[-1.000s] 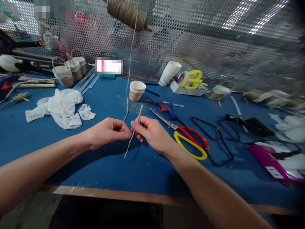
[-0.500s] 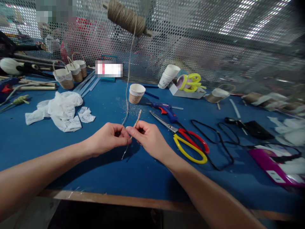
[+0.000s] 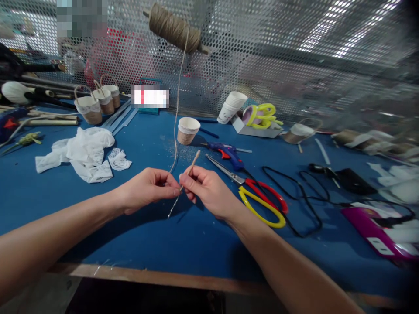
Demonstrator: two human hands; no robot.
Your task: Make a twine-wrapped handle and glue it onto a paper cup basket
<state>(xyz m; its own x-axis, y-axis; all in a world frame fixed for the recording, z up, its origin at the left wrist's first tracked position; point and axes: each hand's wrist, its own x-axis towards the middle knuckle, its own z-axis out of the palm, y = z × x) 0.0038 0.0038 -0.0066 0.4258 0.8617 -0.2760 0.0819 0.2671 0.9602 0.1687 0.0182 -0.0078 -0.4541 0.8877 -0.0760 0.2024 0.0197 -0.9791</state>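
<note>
My left hand (image 3: 147, 188) pinches a thin strand of twine (image 3: 177, 109) that runs up to a brown twine spool (image 3: 174, 28) hung on the mesh wall. My right hand (image 3: 209, 190) grips a thin stick (image 3: 191, 163), partly wrapped in twine at its upper end and silvery below. Both hands meet at the stick above the blue table (image 3: 183, 235), fingers closed.
Red and yellow scissors (image 3: 258, 194) and a blue glue gun (image 3: 229, 152) lie right of my hands. A paper cup (image 3: 187, 130), stacked cups (image 3: 231, 106), small twine baskets (image 3: 88, 107), white lace (image 3: 80, 151), black cables (image 3: 301, 192) and a magenta box (image 3: 376, 226) are spread around.
My hands stay together at the stick, shifting slightly; the stick's tilt changes a little as the fingers work on it. The view has dipped a bit.
</note>
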